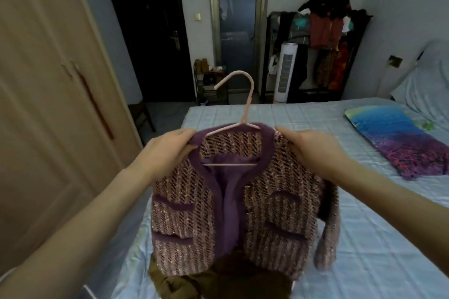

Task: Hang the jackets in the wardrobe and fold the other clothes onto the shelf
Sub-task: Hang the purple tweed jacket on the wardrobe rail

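Note:
A pink-and-purple tweed jacket with purple trim hangs on a pale pink hanger, held up in front of me over the bed. My left hand grips the jacket's left shoulder. At the other shoulder, my right hand holds the fabric too. The hanger's hook points up and to the left. An olive-brown garment lies crumpled on the bed below the jacket. The wooden wardrobe stands at my left with its doors closed.
The bed has a light blue checked sheet, with a blue and purple pillow at the right. A clothes rack full of garments and a white tower fan stand against the far wall. A dark door is at the back.

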`<action>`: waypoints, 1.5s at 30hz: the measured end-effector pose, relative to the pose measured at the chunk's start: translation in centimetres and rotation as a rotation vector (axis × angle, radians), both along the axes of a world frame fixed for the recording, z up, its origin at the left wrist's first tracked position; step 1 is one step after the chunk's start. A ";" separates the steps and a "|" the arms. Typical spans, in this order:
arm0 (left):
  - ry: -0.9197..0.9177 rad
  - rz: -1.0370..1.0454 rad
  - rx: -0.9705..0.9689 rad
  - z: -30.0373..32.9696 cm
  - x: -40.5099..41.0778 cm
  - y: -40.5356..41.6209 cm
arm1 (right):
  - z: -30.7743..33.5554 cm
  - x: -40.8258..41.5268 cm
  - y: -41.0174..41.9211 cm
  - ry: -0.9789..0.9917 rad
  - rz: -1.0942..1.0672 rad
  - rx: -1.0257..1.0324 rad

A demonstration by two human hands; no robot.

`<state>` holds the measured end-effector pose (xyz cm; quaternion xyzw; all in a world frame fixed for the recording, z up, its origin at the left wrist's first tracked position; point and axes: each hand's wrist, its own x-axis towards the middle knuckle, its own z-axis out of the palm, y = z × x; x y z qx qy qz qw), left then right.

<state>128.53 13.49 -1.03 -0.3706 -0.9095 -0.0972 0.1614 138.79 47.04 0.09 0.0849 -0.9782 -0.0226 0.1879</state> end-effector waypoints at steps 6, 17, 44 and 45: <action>0.016 0.060 -0.008 1.8 4.7 -3.2 | 2.0 1.1 -2.3 0.014 0.069 0.063; 0.059 0.219 -0.086 6.6 13.0 -12.5 | 3.3 4.2 -10.5 -0.028 0.177 0.003; -0.049 0.914 -0.135 7.8 45.8 -42.9 | 4.5 18.0 -45.4 0.159 0.710 0.095; -0.048 0.950 -0.117 7.8 47.1 -43.8 | 4.6 18.2 -46.7 0.147 0.734 0.096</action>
